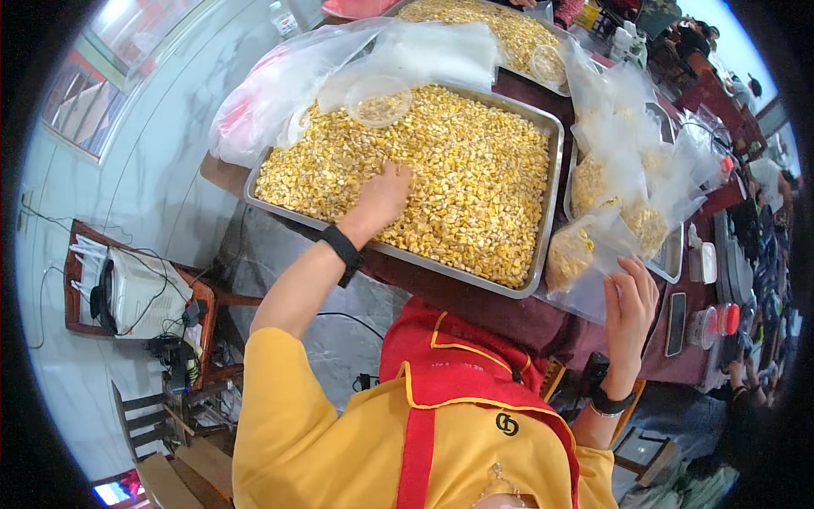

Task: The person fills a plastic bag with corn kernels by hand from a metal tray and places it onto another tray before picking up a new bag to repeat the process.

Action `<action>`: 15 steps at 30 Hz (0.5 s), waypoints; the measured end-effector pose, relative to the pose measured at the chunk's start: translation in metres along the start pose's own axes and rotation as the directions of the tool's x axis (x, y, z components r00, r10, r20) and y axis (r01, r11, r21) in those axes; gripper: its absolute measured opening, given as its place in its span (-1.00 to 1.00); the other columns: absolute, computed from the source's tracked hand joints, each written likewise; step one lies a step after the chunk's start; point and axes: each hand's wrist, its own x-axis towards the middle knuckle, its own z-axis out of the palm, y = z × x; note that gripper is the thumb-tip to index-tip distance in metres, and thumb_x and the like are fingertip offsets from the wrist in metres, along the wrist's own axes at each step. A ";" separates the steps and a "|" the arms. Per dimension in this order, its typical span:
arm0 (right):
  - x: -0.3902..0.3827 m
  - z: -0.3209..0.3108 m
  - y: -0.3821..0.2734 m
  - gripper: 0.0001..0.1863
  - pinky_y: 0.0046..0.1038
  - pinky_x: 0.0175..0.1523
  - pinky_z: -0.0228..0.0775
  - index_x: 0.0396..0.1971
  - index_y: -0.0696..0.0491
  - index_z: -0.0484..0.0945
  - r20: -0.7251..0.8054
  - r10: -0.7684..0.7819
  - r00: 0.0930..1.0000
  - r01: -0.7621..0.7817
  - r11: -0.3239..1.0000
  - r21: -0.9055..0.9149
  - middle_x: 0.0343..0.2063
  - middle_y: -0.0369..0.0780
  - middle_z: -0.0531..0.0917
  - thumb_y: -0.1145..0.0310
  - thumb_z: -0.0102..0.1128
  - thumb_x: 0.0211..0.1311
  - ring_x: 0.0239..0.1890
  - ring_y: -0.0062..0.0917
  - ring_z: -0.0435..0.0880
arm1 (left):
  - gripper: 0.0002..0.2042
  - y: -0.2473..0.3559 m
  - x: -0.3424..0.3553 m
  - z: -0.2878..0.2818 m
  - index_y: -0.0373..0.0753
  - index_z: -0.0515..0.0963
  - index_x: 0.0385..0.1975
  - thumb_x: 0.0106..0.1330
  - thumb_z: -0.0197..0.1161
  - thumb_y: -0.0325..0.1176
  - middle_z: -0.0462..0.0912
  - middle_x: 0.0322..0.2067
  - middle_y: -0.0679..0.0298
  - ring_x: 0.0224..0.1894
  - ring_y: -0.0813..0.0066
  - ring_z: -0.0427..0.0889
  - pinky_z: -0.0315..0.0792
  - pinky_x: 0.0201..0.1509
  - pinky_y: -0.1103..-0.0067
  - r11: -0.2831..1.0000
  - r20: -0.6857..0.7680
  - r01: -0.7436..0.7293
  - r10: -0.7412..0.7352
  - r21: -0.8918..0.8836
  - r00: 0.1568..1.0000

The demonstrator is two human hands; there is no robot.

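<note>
A metal tray (553, 182) filled with yellow corn kernels (475, 187) lies in front of me. My left hand (386, 197) reaches over its near edge into the kernels; the fingers are curled down and drawn together on them, with the fingertips hidden. A round clear plastic container (379, 102) holding some kernels rests on the corn toward the back. To the right of the tray, a clear plastic bag (570, 257) with kernels in its lower part lies on the table. My right hand (629, 297) is beside this bag's loose film, fingers stretched and apart.
Several filled bags (640, 182) stand in another metal tray (674, 263) on the right. Behind are empty plastic bags (415, 51) and a second corn tray (509, 30). A phone (676, 324) and red-lidded jars (704, 327) lie at right. A chair (212, 297) stands left.
</note>
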 end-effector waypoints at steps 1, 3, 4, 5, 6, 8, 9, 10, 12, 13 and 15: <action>0.000 -0.001 -0.001 -0.89 -0.25 0.14 0.23 -0.39 0.11 0.51 0.000 0.002 1.000 -0.002 1.000 0.006 -0.11 -0.19 0.57 0.46 0.23 0.09 0.06 -0.23 0.48 | -0.65 0.011 0.001 0.004 -0.21 0.38 0.00 0.18 0.04 -0.51 0.44 -0.10 -0.03 -0.22 -0.08 0.59 0.49 -0.18 0.20 1.000 0.056 -0.013 0.013 0.004 0.998; 0.000 -0.003 -0.004 -0.89 -0.25 0.14 0.23 -0.39 0.11 0.51 0.002 0.014 1.000 -0.014 1.000 0.008 -0.12 -0.19 0.57 0.46 0.23 0.09 0.06 -0.24 0.48 | -0.60 0.033 0.000 0.004 -0.18 0.38 0.03 0.13 0.07 -0.53 0.48 -0.12 -0.01 -0.20 -0.05 0.60 0.48 -0.16 0.17 0.999 0.160 -0.034 0.028 0.029 0.987; 0.001 -0.005 -0.006 -0.90 -0.25 0.14 0.23 -0.38 0.10 0.52 0.004 0.010 1.000 -0.010 1.000 0.006 -0.12 -0.20 0.57 0.46 0.23 0.09 0.05 -0.24 0.48 | -0.60 0.038 -0.001 -0.001 -0.18 0.38 0.03 0.13 0.07 -0.53 0.48 -0.12 -0.01 -0.20 -0.05 0.60 0.48 -0.16 0.17 0.999 0.166 -0.045 0.039 0.029 0.985; 0.001 -0.006 -0.006 -0.90 -0.25 0.13 0.23 -0.38 0.09 0.52 0.005 0.006 1.000 -0.006 1.000 0.004 -0.12 -0.20 0.57 0.46 0.23 0.08 0.05 -0.25 0.49 | -0.59 0.043 -0.001 -0.005 -0.16 0.39 0.03 0.11 0.08 -0.53 0.50 -0.15 -0.01 -0.20 -0.04 0.60 0.48 -0.16 0.17 0.987 0.214 -0.163 0.159 0.004 0.964; 0.001 -0.006 -0.005 -0.90 -0.25 0.13 0.23 -0.38 0.09 0.52 0.007 0.015 1.000 -0.015 1.000 -0.002 -0.12 -0.20 0.57 0.46 0.23 0.08 0.05 -0.25 0.49 | -0.57 0.047 -0.002 -0.008 -0.15 0.40 0.03 0.09 0.09 -0.54 0.52 -0.18 0.00 -0.20 -0.02 0.60 0.48 -0.16 0.17 0.961 0.257 -0.276 0.274 -0.027 0.927; -0.001 -0.004 -0.002 -0.89 -0.26 0.13 0.23 -0.38 0.08 0.52 0.006 -0.001 1.000 0.001 1.000 -0.011 -0.13 -0.22 0.57 0.47 0.23 0.07 0.05 -0.26 0.49 | -0.60 0.054 0.001 -0.018 -0.14 0.43 0.01 0.11 0.07 -0.50 0.54 -0.22 0.00 -0.19 0.00 0.61 0.49 -0.18 0.20 0.946 0.282 -0.323 0.321 -0.042 0.904; 0.000 -0.004 0.000 -0.89 -0.26 0.13 0.23 -0.38 0.08 0.52 0.007 0.007 1.000 -0.006 1.000 -0.017 -0.13 -0.22 0.57 0.47 0.23 0.07 0.05 -0.26 0.49 | -0.62 0.059 0.006 -0.030 -0.13 0.44 0.00 0.13 0.05 -0.47 0.55 -0.22 0.00 -0.19 0.00 0.61 0.49 -0.17 0.20 0.950 0.321 -0.314 0.298 -0.002 0.899; -0.001 -0.003 -0.002 -0.88 -0.26 0.13 0.24 -0.38 0.08 0.51 -0.001 -0.006 1.000 0.006 1.000 -0.016 -0.14 -0.22 0.58 0.46 0.23 0.07 0.05 -0.27 0.49 | -0.63 0.059 0.011 -0.037 -0.13 0.45 0.00 0.15 0.03 -0.44 0.55 -0.23 0.01 -0.18 -0.01 0.60 0.49 -0.17 0.20 0.953 0.357 -0.301 0.267 0.040 0.895; -0.001 -0.002 -0.003 -0.88 -0.26 0.13 0.24 -0.38 0.08 0.51 -0.006 -0.013 1.000 0.013 1.000 -0.021 -0.14 -0.22 0.58 0.46 0.24 0.06 0.05 -0.28 0.49 | -0.69 0.054 0.027 -0.020 -0.15 0.45 -0.04 0.20 -0.01 -0.39 0.55 -0.26 0.03 -0.18 0.01 0.60 0.48 -0.17 0.20 0.954 0.239 -0.288 0.263 0.077 0.935; 0.000 -0.001 -0.005 -0.88 -0.26 0.13 0.23 -0.38 0.07 0.51 -0.007 -0.011 1.000 0.011 1.000 -0.011 -0.15 -0.22 0.58 0.46 0.24 0.06 0.05 -0.28 0.49 | -0.72 0.057 0.031 -0.015 -0.17 0.44 -0.07 0.22 -0.02 -0.37 0.54 -0.26 0.04 -0.19 0.02 0.59 0.48 -0.17 0.21 0.963 0.161 -0.269 0.265 0.003 0.951; 0.001 -0.003 -0.009 -0.88 -0.26 0.14 0.23 -0.37 0.06 0.52 -0.002 -0.002 1.000 0.002 1.000 0.002 -0.15 -0.23 0.58 0.44 0.24 0.06 0.06 -0.29 0.50 | -0.78 0.065 0.039 0.005 -0.20 0.42 -0.15 0.26 -0.02 -0.32 0.52 -0.24 0.04 -0.21 0.03 0.58 0.47 -0.19 0.21 0.961 0.182 -0.267 0.275 -0.065 0.944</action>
